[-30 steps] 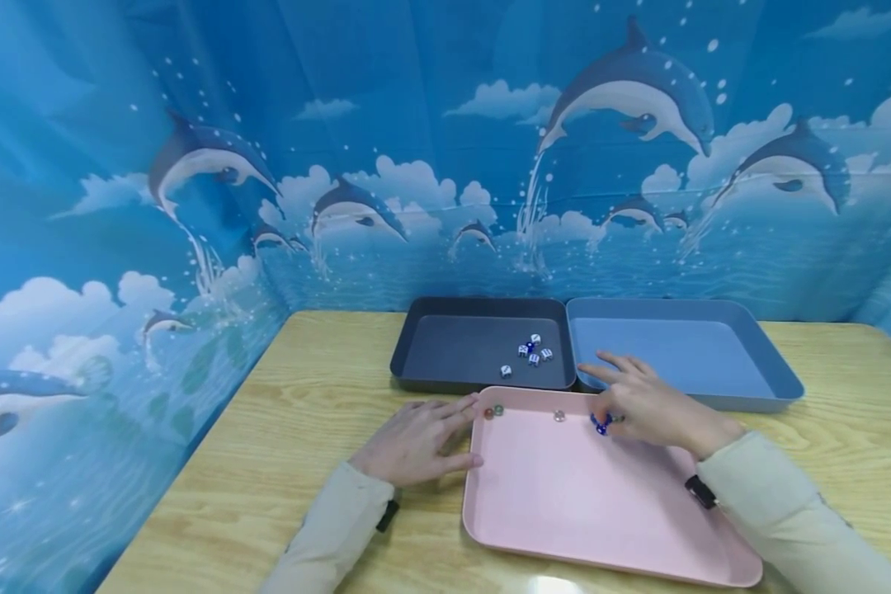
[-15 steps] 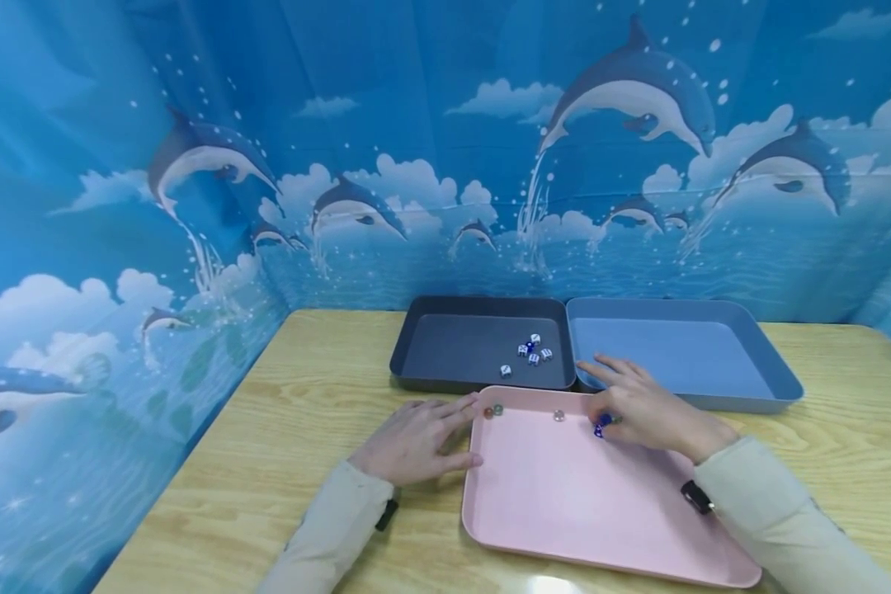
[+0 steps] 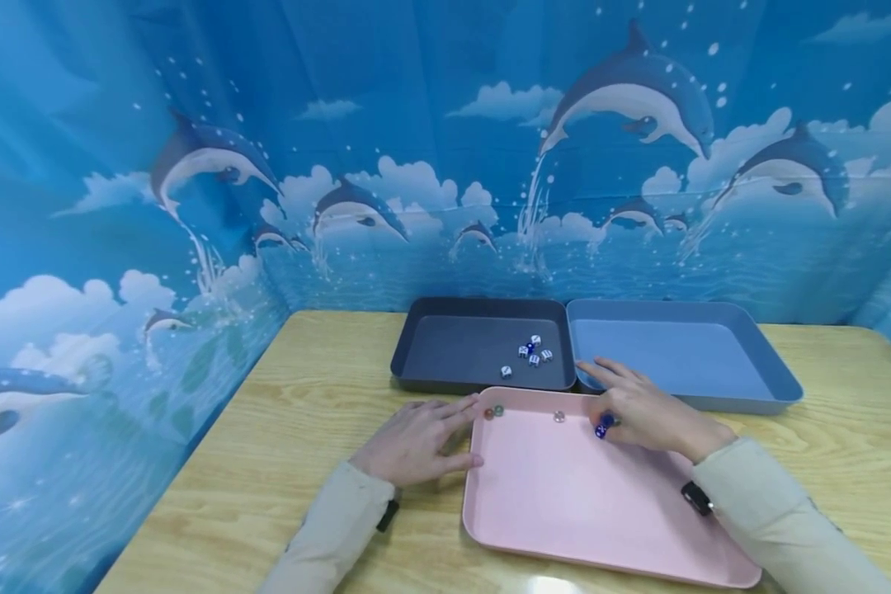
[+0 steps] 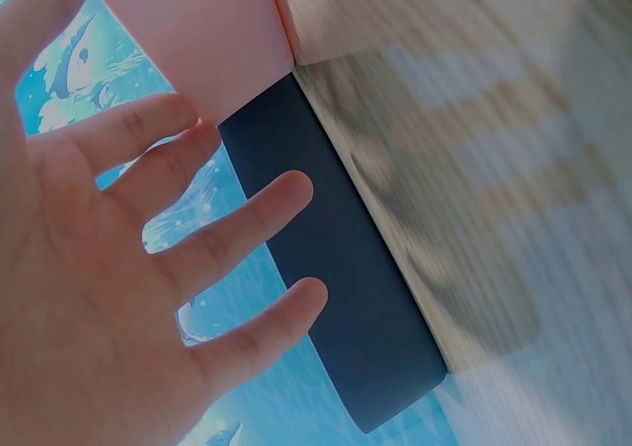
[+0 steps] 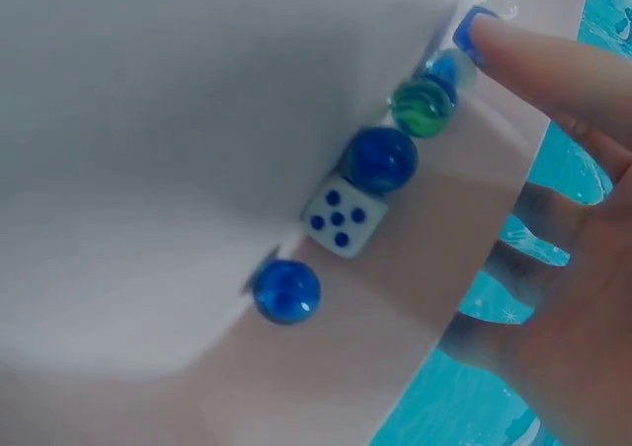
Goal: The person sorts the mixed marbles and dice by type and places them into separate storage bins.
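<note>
My right hand (image 3: pixel 642 412) reaches over the far rim of the pink tray (image 3: pixel 601 495). Its thumb and index finger pinch a small blue die (image 3: pixel 601 431), while the other fingers stretch beyond the rim. In the right wrist view a blue piece (image 5: pixel 472 32) shows at a fingertip. Beside it, along the tray wall, lie a green marble (image 5: pixel 422 108), a blue marble (image 5: pixel 381 160), a white die (image 5: pixel 346 216) and another blue marble (image 5: pixel 287 291). My left hand (image 3: pixel 419 437) lies with fingers spread at the tray's left edge, fingertips on the rim.
A black tray (image 3: pixel 445 351) at the back holds several white dice (image 3: pixel 534 360) and something small and blue. Right of it sits a blue-grey tray (image 3: pixel 683 346). A clear marble (image 3: pixel 559 417), an orange-brown marble (image 3: pixel 488 413) and a green marble (image 3: pixel 499 410) lie in the pink tray.
The blue pieces at the right fingertips have turned and drawn closer together under the hand. The right hand has shifted very slightly; the left hand stays put.
</note>
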The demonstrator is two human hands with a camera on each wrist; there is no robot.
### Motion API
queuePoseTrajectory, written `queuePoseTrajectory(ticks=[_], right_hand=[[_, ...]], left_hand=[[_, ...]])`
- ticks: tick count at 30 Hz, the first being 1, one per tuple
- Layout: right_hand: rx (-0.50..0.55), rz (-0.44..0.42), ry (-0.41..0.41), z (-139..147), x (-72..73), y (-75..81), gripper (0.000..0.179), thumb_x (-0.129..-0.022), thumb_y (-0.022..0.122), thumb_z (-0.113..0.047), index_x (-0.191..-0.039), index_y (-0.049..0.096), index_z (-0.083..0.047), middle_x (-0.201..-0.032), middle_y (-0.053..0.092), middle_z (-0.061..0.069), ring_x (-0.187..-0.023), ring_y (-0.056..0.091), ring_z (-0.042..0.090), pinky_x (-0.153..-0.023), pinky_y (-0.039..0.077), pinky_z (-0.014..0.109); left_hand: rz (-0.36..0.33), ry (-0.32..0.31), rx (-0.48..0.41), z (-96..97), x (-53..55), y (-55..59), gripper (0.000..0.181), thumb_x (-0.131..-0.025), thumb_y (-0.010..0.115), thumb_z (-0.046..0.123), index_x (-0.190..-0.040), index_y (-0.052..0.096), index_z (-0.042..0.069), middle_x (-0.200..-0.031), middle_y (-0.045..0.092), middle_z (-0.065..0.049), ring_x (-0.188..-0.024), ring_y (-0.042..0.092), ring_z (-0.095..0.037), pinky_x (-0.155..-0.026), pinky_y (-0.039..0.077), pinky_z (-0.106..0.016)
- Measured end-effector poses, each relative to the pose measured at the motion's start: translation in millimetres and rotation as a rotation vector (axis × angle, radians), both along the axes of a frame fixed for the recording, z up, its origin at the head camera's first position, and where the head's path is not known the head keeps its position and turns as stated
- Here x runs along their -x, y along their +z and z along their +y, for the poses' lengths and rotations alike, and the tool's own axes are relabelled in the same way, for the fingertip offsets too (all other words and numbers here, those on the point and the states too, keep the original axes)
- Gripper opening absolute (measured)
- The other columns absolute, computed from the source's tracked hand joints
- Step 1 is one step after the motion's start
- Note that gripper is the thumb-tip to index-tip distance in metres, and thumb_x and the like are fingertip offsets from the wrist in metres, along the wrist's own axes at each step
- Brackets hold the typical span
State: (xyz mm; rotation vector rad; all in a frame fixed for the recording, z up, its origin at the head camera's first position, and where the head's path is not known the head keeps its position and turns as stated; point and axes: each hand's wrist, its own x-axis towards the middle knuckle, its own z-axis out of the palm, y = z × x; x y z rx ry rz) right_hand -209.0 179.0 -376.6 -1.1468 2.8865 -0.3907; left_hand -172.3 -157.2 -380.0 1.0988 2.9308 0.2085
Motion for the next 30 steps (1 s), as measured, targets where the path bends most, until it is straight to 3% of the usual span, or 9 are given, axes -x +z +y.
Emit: queuePoseTrajectory(ticks=[15, 24, 30], right_hand=[[0.066, 0.017, 0.025, -3.9, 9.2, 24.8, 0.027, -0.079, 0.083, 0.000, -0.080, 0.076, -0.025, -0.153, 0.037, 0.033, -0.138, 0.028, 0.060, -0.099, 0.030, 0.080], [0.044, -0.005, -0.033, -9.6, 15.3, 33.8, 0.021, -0.077, 0.087, -0.007, -0.083, 0.076, -0.024, -0.157, 0.033, 0.030, -0.142, 0.023, 0.057, -0.105, 0.020, 0.080], [0.056, -0.006, -0.047, -14.3, 22.5, 40.2, 0.019, -0.081, 0.083, -0.003, -0.086, 0.077, -0.020, -0.157, 0.033, 0.028, -0.145, 0.019, 0.054, -0.108, 0.019, 0.077]], left_hand=[[-0.002, 0.008, 0.006, 0.6, 0.4, 0.0, 0.074, -0.098, 0.059, 0.057, -0.158, 0.038, 0.018, -0.158, 0.040, -0.004, -0.128, 0.057, -0.033, -0.104, 0.046, -0.054], [-0.006, 0.015, 0.017, 1.2, 0.8, -0.5, 0.075, -0.098, 0.059, 0.057, -0.159, 0.036, 0.019, -0.159, 0.039, -0.003, -0.129, 0.056, -0.033, -0.105, 0.046, -0.055], [-0.015, 0.019, 0.014, 0.4, 1.0, -1.5, 0.075, -0.098, 0.058, 0.057, -0.159, 0.037, 0.019, -0.159, 0.039, -0.003, -0.130, 0.055, -0.034, -0.105, 0.045, -0.055]])
